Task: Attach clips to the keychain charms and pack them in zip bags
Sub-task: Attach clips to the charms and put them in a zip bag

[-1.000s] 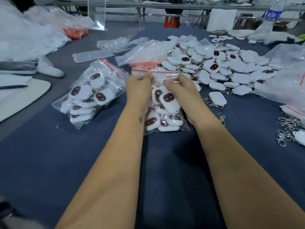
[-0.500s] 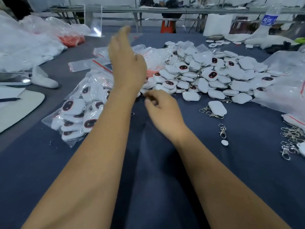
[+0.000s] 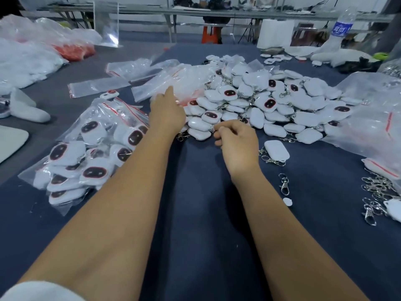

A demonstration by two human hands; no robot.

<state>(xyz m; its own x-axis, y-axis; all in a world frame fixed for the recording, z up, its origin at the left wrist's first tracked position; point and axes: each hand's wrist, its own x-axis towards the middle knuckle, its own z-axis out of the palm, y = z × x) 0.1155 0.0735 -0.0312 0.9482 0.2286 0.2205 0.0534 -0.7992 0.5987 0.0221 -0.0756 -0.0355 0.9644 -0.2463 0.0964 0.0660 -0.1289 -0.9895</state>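
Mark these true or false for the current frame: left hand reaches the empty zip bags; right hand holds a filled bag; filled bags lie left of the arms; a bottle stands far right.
1. Left hand reaches toward the empty bags: true.
2. Right hand holds a filled bag: false; it curls at the edge of the charm pile.
3. Filled bags lie left of the arms: true.
4. A bottle lies flat: false; it stands upright.

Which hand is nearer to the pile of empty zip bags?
Left. The left hand reaches onto the empty zip bags; the right hand stays lower, at the charm heap's near edge.
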